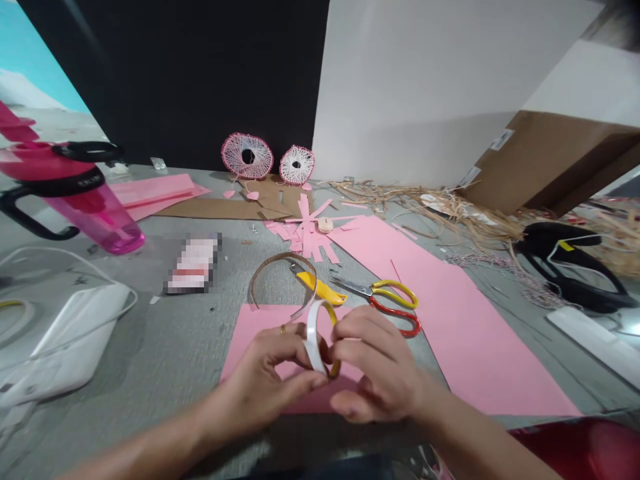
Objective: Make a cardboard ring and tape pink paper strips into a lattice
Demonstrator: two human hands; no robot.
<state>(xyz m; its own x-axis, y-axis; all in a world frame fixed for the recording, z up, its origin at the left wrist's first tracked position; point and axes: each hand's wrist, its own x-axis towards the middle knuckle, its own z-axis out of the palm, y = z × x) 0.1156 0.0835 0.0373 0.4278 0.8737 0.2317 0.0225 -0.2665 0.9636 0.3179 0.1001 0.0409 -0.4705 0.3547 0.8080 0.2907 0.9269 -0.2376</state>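
The left hand (pixel 270 373) and right hand (pixel 377 367) each keep a closed grip on the tape roll (pixel 313 337). It is pinched between them above pink paper (pixel 250 330) on the worktop (pixel 170 340). Scissors (pixel 373 293) lie just beyond.

Both arms are stretching in from below, the left forearm (pixel 165 440) from the lower left and the right forearm (pixel 480 440) from the lower right, slanting toward each other so the hands are meeting in the middle. The left hand (pixel 273 363) is sitting knuckles up, its fingers curling inward and its thumb (pixel 300 383) pressing toward them in a pinch. The right hand (pixel 380 373) is facing it, back turned upward, fingers bending down and pinching as well. Their fingertips are nearly touching. Both wrists are bare and fairly straight.
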